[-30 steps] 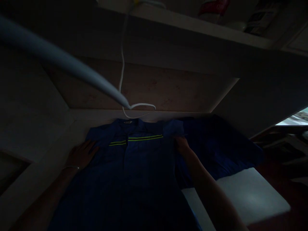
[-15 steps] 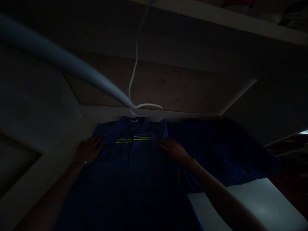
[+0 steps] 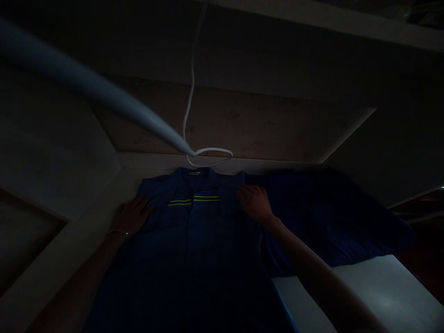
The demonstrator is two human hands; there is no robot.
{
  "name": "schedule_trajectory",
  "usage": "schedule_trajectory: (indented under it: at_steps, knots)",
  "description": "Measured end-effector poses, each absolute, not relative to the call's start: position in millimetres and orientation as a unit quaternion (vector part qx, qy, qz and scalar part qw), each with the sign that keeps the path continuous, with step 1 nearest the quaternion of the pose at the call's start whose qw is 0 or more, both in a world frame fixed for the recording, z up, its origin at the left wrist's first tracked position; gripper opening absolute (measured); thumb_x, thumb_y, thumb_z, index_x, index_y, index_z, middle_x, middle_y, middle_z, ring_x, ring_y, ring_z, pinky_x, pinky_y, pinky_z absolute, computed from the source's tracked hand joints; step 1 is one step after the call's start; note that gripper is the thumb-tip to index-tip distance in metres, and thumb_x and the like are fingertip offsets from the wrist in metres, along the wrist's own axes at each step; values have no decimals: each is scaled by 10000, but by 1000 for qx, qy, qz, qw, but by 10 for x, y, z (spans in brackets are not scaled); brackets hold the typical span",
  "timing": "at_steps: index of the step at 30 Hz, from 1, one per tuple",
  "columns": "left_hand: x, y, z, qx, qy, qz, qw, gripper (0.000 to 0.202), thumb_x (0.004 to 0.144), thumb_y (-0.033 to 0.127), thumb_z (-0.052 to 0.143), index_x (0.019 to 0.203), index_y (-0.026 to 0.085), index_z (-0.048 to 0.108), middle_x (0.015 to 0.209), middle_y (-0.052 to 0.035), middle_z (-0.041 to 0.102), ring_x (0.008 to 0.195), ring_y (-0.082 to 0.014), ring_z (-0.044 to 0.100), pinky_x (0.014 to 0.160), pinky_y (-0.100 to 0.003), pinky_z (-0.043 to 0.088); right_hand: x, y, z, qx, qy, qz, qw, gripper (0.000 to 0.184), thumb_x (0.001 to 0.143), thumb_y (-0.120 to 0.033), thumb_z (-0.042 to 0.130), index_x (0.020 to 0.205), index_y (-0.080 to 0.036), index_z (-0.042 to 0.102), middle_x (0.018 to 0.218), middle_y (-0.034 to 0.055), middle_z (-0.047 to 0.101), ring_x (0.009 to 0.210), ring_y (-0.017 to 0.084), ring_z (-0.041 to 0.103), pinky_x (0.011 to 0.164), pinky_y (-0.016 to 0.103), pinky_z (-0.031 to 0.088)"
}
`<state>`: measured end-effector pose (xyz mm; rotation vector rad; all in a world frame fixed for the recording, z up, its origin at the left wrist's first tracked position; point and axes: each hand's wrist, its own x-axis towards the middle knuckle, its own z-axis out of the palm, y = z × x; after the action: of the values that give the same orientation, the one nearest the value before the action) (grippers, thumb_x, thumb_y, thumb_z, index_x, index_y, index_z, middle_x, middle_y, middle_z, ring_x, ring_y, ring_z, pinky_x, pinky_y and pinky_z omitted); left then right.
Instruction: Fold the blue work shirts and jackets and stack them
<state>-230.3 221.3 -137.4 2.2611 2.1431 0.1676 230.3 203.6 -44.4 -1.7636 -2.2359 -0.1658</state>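
Observation:
A dark blue work shirt (image 3: pixel 194 249) with a yellow-green reflective stripe (image 3: pixel 194 200) lies flat, collar away from me, on a pale surface (image 3: pixel 360 291) in dim light. My left hand (image 3: pixel 132 216), with a thin bracelet at the wrist, lies open and flat on the shirt's left shoulder. My right hand (image 3: pixel 254 202) rests fingers flat on the shirt's right shoulder, near the fold where the sleeve meets the body. More blue cloth (image 3: pixel 322 222) spreads out to the right of my right arm.
A pale, blurred tapered bar (image 3: pixel 90 88) slants from upper left down to the collar, with a white cord (image 3: pixel 194 92) looping at its tip and running up. A wooden back panel (image 3: pixel 239 125) and a shelf overhead enclose the space.
My right hand slid from the shirt's chest beside the stripe up and right to the shoulder edge. My left hand stayed flat on the left shoulder.

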Motion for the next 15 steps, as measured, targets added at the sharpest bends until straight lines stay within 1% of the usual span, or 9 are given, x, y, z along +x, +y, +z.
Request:
schedule_trajectory:
  at_steps: [2, 3, 5, 6, 9, 11, 13, 15]
  knots:
    - [-2298, 2210, -1372, 723, 690, 41, -3, 623, 940, 555, 265, 1455, 250, 440, 1564, -75, 393, 1403, -288, 381, 1147, -518, 248, 2199, 2245, -491, -630, -753, -90, 165, 470, 1028, -402, 292, 1348, -193, 566, 1486, 101, 486, 1309, 279, 452, 1081, 460, 312]
    - [-2295, 2206, -1368, 723, 690, 40, -7, 621, 944, 554, 260, 1455, 252, 440, 1564, -74, 394, 1404, -287, 381, 1148, -518, 245, 2161, 2351, -560, -634, -751, -97, 158, 489, 1024, -405, 294, 1395, -180, 520, 1540, 108, 409, 1363, 290, 394, 1113, 481, 275]
    - [-2289, 2196, -1359, 722, 691, 43, -6, 626, 948, 561, 247, 1456, 252, 440, 1564, -75, 394, 1407, -287, 377, 1151, -524, 236, 2123, 2531, -768, -642, -753, -83, 114, 549, 1016, -440, 292, 1460, -153, 441, 1591, 128, 305, 1434, 313, 290, 1153, 544, 188]
    - [-2288, 2190, -1354, 720, 692, 44, -4, 629, 948, 568, 243, 1457, 254, 439, 1565, -76, 391, 1410, -289, 373, 1152, -532, 231, 2123, 2599, -890, -648, -755, -63, 83, 581, 1013, -466, 284, 1476, -142, 417, 1597, 138, 283, 1452, 323, 255, 1159, 574, 153]
    - [-2290, 2180, -1350, 716, 696, 47, 6, 623, 949, 577, 246, 1465, 279, 425, 1575, -68, 375, 1417, -294, 363, 1152, -558, 221, 2167, 2719, -1198, -655, -755, -4, 14, 653, 1003, -529, 249, 1501, -127, 376, 1593, 158, 282, 1471, 339, 209, 1161, 609, 106]
    - [-2280, 2183, -1344, 718, 695, 48, 7, 611, 949, 569, 263, 1465, 284, 422, 1575, -64, 375, 1418, -295, 361, 1150, -559, 225, 2196, 2758, -1269, -652, -758, 12, 9, 662, 998, -541, 266, 1511, -132, 359, 1596, 158, 276, 1478, 343, 188, 1165, 612, 80]
    - [-2244, 2187, -1312, 721, 691, 52, 6, 597, 949, 552, 287, 1455, 273, 438, 1568, -70, 388, 1412, -298, 369, 1146, -548, 242, 2203, 2777, -1210, -649, -759, 45, 29, 623, 997, -508, 313, 1493, -139, 388, 1593, 153, 288, 1479, 338, 190, 1169, 610, 73]
    - [-2182, 2163, -1233, 719, 692, 64, -2, 568, 946, 527, 320, 1414, 255, 492, 1554, -92, 406, 1389, -306, 398, 1135, -536, 269, 2203, 2749, -1062, -658, -737, 115, 107, 548, 993, -427, 354, 1443, -132, 456, 1564, 156, 350, 1462, 308, 257, 1184, 557, 121]
